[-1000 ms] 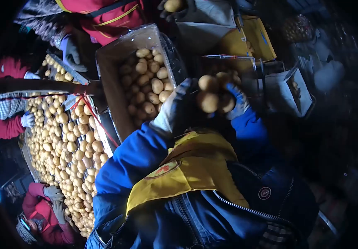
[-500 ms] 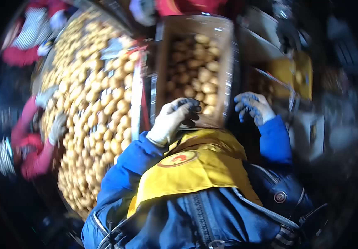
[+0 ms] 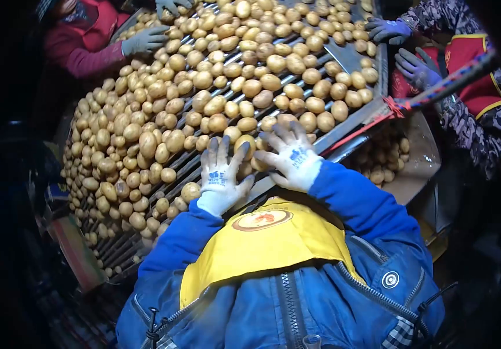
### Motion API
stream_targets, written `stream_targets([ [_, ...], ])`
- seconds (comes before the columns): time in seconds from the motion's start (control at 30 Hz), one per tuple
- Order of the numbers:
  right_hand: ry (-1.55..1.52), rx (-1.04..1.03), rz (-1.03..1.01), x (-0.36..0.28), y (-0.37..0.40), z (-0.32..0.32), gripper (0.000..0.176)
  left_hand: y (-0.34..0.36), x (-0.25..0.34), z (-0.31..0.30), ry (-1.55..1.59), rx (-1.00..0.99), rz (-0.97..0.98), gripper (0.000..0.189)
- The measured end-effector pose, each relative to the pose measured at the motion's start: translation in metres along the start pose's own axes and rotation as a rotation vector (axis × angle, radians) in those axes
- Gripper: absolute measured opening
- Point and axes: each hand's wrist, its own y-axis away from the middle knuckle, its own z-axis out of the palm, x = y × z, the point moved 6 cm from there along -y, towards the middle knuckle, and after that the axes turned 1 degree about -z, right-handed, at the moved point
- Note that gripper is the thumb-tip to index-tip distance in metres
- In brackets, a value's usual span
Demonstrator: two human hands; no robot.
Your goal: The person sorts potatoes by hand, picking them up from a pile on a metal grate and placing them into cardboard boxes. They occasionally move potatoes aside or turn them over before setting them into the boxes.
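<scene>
Many potatoes (image 3: 215, 105) lie spread over a roller conveyor (image 3: 123, 247) in front of me. My left hand (image 3: 221, 175), in a white glove with dark, soiled fingers, reaches over its near edge with fingers spread. Beside it, my right hand (image 3: 292, 157) is gloved the same way, its fingers fanned out at the nearest potatoes. A yellowish potato (image 3: 244, 143) sits between the two hands, close to the left fingertips. Neither hand grips anything that I can see. Some potatoes under the fingers are partly hidden.
Across the conveyor, a person's grey-gloved hand (image 3: 145, 41) rests by the potatoes. At the right, another person's purple-gloved hand (image 3: 418, 68) is near the metal rim (image 3: 366, 113). A carton (image 3: 418, 157) with potatoes stands below a rope-wrapped bar (image 3: 454, 78).
My view has turned left from the carton to the conveyor. Both hands have come from around the carton to the potatoes at the conveyor's near edge, with fingers now spread.
</scene>
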Motion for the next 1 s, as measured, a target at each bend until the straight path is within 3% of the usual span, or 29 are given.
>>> stream_targets([
  [0.03, 0.008, 0.027, -0.031, 0.001, -0.012, 0.004, 0.039, -0.005, -0.008, 0.007, 0.001, 0.003, 0.013, 0.087],
  [0.07, 0.019, 0.029, -0.079, 0.012, -0.022, 0.007, 0.039, -0.011, -0.011, 0.008, -0.023, 0.057, 0.038, 0.085],
  [0.13, 0.09, -0.063, 0.023, 0.048, -0.038, 0.013, 0.037, -0.036, -0.028, 0.012, 0.038, 0.085, 0.032, 0.082],
  [0.2, 0.285, 0.028, -0.044, 0.083, -0.045, 0.007, 0.038, -0.07, -0.041, -0.005, -0.054, 0.092, 0.034, 0.08],
  [0.27, 0.295, -0.117, -0.044, 0.109, -0.058, 0.0, 0.039, -0.103, -0.061, -0.005, -0.06, 0.163, 0.075, 0.082],
  [0.4, 0.244, -0.026, -0.014, 0.155, -0.078, -0.001, 0.033, -0.16, -0.084, -0.018, -0.248, 0.069, -0.024, 0.077],
  [0.53, 0.288, -0.036, 0.276, 0.167, -0.085, -0.017, 0.04, -0.2, -0.095, -0.017, -0.25, 0.12, 0.006, 0.072],
  [0.57, 0.287, 0.074, 0.295, 0.166, -0.076, -0.021, 0.041, -0.204, -0.095, -0.016, -0.26, 0.11, -0.024, 0.069],
  [0.6, 0.265, 0.221, 0.268, 0.159, -0.065, -0.03, 0.042, -0.201, -0.097, -0.018, -0.257, 0.114, -0.022, 0.069],
  [0.67, 0.136, 0.268, 0.331, 0.141, -0.032, -0.042, 0.036, -0.183, -0.095, -0.022, -0.013, 0.145, 0.099, 0.063],
  [0.77, 0.175, 0.231, 0.349, 0.097, 0.015, -0.04, 0.039, -0.126, -0.048, -0.045, 0.08, 0.305, 0.224, 0.057],
  [0.8, 0.161, 0.197, 0.336, 0.077, 0.02, -0.041, 0.041, -0.108, -0.028, -0.047, 0.098, 0.277, 0.336, 0.059],
  [0.83, 0.144, 0.102, 0.353, 0.065, 0.023, -0.029, 0.045, -0.095, -0.006, -0.039, 0.098, 0.112, 0.359, 0.058],
  [0.87, 0.195, 0.102, 0.424, 0.06, 0.026, -0.012, 0.049, -0.077, 0.012, -0.031, 0.199, 0.13, 0.508, 0.057],
  [0.93, 0.157, 0.125, 0.382, 0.068, 0.013, -0.013, 0.051, -0.066, 0.032, -0.005, 0.199, 0.041, 0.565, 0.056],
  [1.0, 0.254, 0.061, 0.424, 0.093, 0.006, -0.017, 0.041, -0.083, 0.025, -0.006, 0.151, 0.073, 0.495, 0.058],
])
